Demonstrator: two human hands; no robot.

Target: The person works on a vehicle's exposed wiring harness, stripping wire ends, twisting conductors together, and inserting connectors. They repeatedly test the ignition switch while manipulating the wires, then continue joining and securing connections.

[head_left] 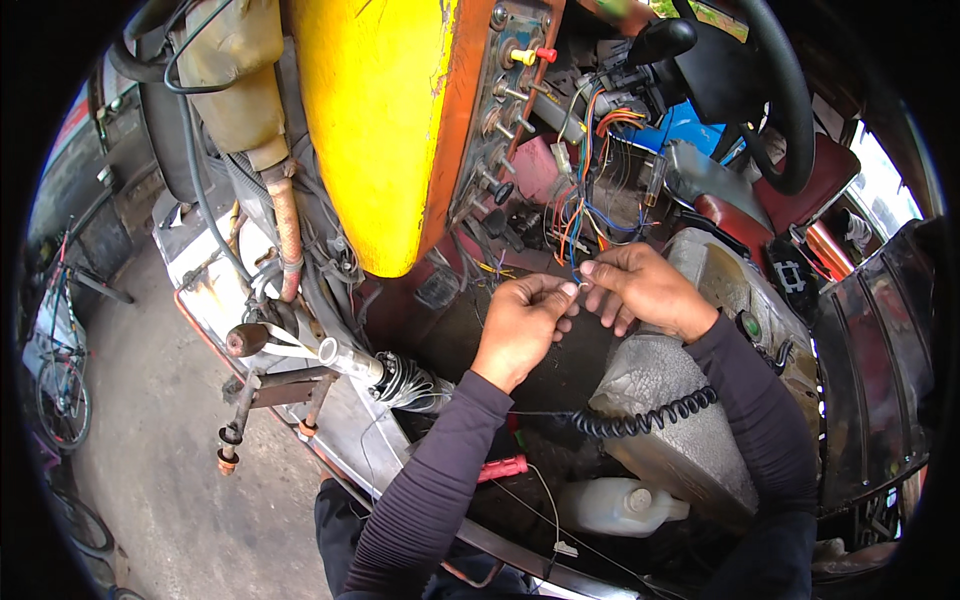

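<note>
My left hand [525,325] and my right hand [645,290] meet near the middle of the view, in front of a vehicle's opened dashboard. Both have thumb and fingers pinched together on a thin electrical wire [574,264], which looks blue where it comes down to the fingertips. A small pale strand shows between the two hands; most of what they grip is hidden. Just above them hangs a loose bundle of coloured wires [583,205], orange, blue and white among them. It drops from the steering column [640,85].
A yellow panel [370,120] and a switch panel [503,105] stand at the upper left, a steering wheel [795,120] at the upper right. A black coiled cord [650,420] stretches beneath my right forearm. Lower down are a red-handled tool [502,468] and a white jug [618,507].
</note>
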